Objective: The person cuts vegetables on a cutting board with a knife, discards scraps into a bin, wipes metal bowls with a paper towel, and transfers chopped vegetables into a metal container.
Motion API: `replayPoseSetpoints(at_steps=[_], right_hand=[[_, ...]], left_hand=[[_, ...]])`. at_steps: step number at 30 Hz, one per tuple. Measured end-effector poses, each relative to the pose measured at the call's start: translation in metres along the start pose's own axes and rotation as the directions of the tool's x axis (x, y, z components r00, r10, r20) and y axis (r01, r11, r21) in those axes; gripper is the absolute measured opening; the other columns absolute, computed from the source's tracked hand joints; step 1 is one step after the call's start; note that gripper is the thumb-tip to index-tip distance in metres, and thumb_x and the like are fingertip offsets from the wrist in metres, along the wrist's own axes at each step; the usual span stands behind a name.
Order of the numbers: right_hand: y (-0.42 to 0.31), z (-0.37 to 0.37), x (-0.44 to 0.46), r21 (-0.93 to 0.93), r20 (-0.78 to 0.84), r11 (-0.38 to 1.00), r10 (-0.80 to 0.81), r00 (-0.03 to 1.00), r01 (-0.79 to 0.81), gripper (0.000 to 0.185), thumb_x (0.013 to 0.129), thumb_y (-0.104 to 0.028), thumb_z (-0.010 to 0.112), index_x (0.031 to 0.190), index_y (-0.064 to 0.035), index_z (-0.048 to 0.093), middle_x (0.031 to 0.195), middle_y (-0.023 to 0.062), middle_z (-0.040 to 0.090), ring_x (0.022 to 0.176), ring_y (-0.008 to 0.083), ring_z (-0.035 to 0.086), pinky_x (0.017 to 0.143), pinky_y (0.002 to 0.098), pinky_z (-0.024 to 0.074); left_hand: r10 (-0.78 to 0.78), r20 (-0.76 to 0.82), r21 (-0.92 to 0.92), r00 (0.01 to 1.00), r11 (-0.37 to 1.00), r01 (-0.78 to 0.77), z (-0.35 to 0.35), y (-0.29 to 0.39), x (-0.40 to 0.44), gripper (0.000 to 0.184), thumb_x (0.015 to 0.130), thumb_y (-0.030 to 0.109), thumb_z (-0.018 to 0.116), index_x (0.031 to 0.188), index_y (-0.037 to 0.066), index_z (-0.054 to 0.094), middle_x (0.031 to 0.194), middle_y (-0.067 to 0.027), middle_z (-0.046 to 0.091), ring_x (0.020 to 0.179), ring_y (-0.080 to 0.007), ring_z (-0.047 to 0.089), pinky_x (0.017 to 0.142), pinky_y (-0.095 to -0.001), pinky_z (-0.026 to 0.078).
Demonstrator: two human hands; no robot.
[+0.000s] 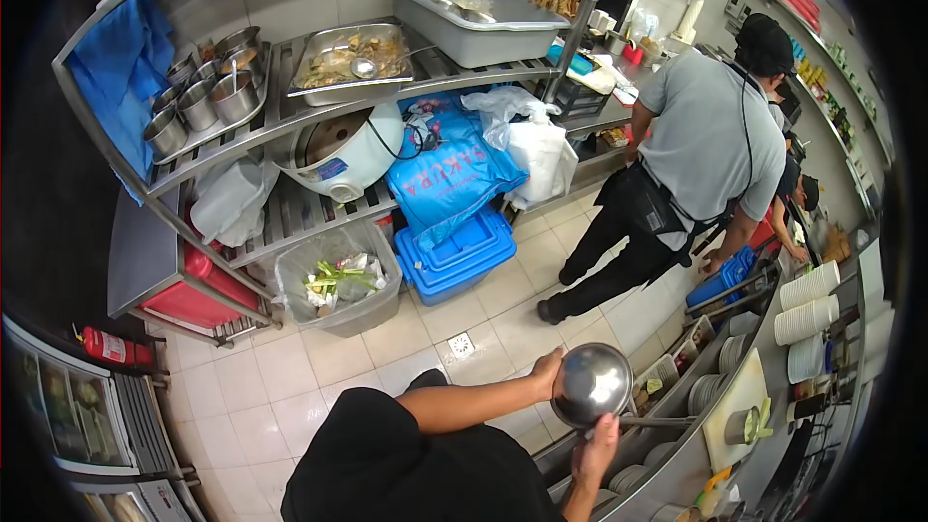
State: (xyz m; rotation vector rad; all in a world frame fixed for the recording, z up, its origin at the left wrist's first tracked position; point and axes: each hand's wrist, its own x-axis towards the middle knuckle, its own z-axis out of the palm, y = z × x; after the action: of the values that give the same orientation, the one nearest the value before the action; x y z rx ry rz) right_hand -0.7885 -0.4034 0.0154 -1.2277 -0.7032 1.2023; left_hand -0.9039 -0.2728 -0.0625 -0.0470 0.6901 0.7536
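Note:
A round, shiny steel bowl (592, 386) is between my two hands, over the floor just beside the right-hand counter. My left hand (547, 375) grips its rim from the left, fingers partly tucked behind it. Lower down, my right hand (596, 447) holds the near edge, with the thumb against the metal. Whether I see the inside or the outside of the bowl, I cannot tell. A grey metal handle (659, 421) runs right from near my right hand toward the counter; what it belongs to is unclear.
A co-worker (710, 126) in a grey shirt stands ahead, bending toward a blue crate (723, 275). Along the right counter are a cutting board (732, 416) and stacked white bowls (810, 302). A waste bin (338, 280) and a blue lidded box (459, 261) stand left.

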Motion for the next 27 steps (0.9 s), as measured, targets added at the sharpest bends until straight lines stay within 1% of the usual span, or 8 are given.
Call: replayPoseSetpoints(at_steps=[4, 7, 8, 10, 11, 16, 19, 27], right_hand=[[0.015, 0.029, 0.005, 0.006, 0.026, 0.982, -0.187, 0.982, 0.187, 0.031, 0.097, -0.029, 0.048, 0.111, -0.0013, 0.048, 0.103, 0.0042, 0.056, 0.090, 0.0102, 0.051, 0.082, 0.0255, 0.0401], [0.029, 0.002, 0.022, -0.075, -0.017, 0.983, -0.167, 0.986, 0.165, 0.026, 0.096, -0.028, 0.051, 0.103, -0.0028, 0.051, 0.093, 0.0022, 0.058, 0.082, 0.0083, 0.051, 0.077, 0.0247, 0.0412], [0.019, 0.011, 0.023, -0.096, -0.086, 0.978, -0.193, 0.977, 0.185, 0.020, 0.096, -0.024, 0.052, 0.090, -0.0044, 0.050, 0.080, -0.0017, 0.051, 0.071, 0.0058, 0.042, 0.066, 0.0211, 0.0364], [0.010, 0.001, 0.023, -0.210, -0.052, 0.965, -0.174, 0.983, 0.160, 0.025, 0.094, -0.027, 0.055, 0.092, -0.0026, 0.054, 0.082, -0.0011, 0.056, 0.073, 0.0070, 0.048, 0.069, 0.0207, 0.0395], [0.011, 0.003, 0.025, -0.209, -0.048, 0.965, -0.173, 0.984, 0.160, 0.025, 0.094, -0.027, 0.055, 0.092, -0.0026, 0.054, 0.082, -0.0011, 0.056, 0.073, 0.0070, 0.048, 0.069, 0.0207, 0.0395], [0.012, 0.047, 0.016, -0.443, 0.118, 0.862, -0.217, 0.969, 0.247, 0.028, 0.093, -0.022, 0.057, 0.099, 0.0052, 0.058, 0.085, 0.0008, 0.060, 0.075, 0.0071, 0.051, 0.066, 0.0223, 0.0425], [0.034, 0.063, 0.019, -0.390, 0.188, 0.876, -0.226, 0.956, 0.283, 0.025, 0.093, -0.012, 0.055, 0.111, 0.0057, 0.056, 0.097, 0.0042, 0.062, 0.085, 0.0096, 0.055, 0.075, 0.0249, 0.0456], [0.027, 0.077, 0.026, -0.561, 0.439, 0.712, -0.178, 0.881, 0.423, 0.027, 0.093, -0.013, 0.053, 0.113, 0.0040, 0.057, 0.100, 0.0118, 0.063, 0.093, 0.0161, 0.057, 0.083, 0.0284, 0.0443]], left_hand=[[-0.007, -0.087, -0.208, 0.996, 0.978, -0.012, -0.030, -0.015, 0.040, 0.070, 0.094, 0.058, 0.017, 0.102, 0.000, 0.055, 0.088, -0.0113, 0.063, 0.080, -0.0238, 0.064, 0.065, -0.0384, 0.054], [0.127, -0.212, 0.465, 0.969, 0.885, -0.014, -0.040, -0.005, 0.028, 0.060, 0.094, 0.057, 0.031, 0.110, 0.004, 0.053, 0.094, -0.0122, 0.061, 0.087, -0.0231, 0.059, 0.079, -0.0400, 0.049], [0.133, -0.214, 0.462, 0.968, 0.887, -0.020, -0.044, -0.005, 0.027, 0.060, 0.094, 0.057, 0.031, 0.110, 0.004, 0.053, 0.094, -0.0122, 0.061, 0.087, -0.0231, 0.059, 0.079, -0.0400, 0.049], [0.587, 0.182, 0.769, 0.789, 0.415, -0.486, -0.048, -0.007, 0.027, 0.057, 0.091, 0.053, 0.048, 0.122, 0.005, 0.047, 0.105, -0.0144, 0.058, 0.097, -0.0245, 0.058, 0.086, -0.0394, 0.047], [0.532, 0.243, 0.806, 0.811, 0.354, -0.474, -0.039, -0.003, 0.008, 0.069, 0.086, 0.049, 0.060, 0.133, 0.004, 0.037, 0.119, -0.0162, 0.051, 0.108, -0.0243, 0.053, 0.091, -0.0387, 0.044], [0.371, 0.551, 0.621, 0.747, 0.415, -0.665, -0.019, -0.003, -0.032, 0.081, 0.080, 0.044, 0.069, 0.140, 0.008, 0.028, 0.131, -0.0150, 0.041, 0.114, -0.0231, 0.047, 0.091, -0.0361, 0.043], [0.246, 0.303, 0.549, 0.921, 0.745, -0.380, -0.018, 0.010, -0.049, 0.093, 0.072, 0.043, 0.077, 0.142, 0.014, 0.023, 0.121, -0.0115, 0.045, 0.099, -0.0165, 0.049, 0.076, -0.0296, 0.047], [0.434, 0.173, 0.418, 0.884, 0.780, -0.465, -0.027, 0.034, -0.039, 0.072, 0.081, 0.040, 0.067, 0.136, 0.007, 0.034, 0.109, -0.0078, 0.052, 0.096, -0.0158, 0.052, 0.080, -0.0280, 0.046]])
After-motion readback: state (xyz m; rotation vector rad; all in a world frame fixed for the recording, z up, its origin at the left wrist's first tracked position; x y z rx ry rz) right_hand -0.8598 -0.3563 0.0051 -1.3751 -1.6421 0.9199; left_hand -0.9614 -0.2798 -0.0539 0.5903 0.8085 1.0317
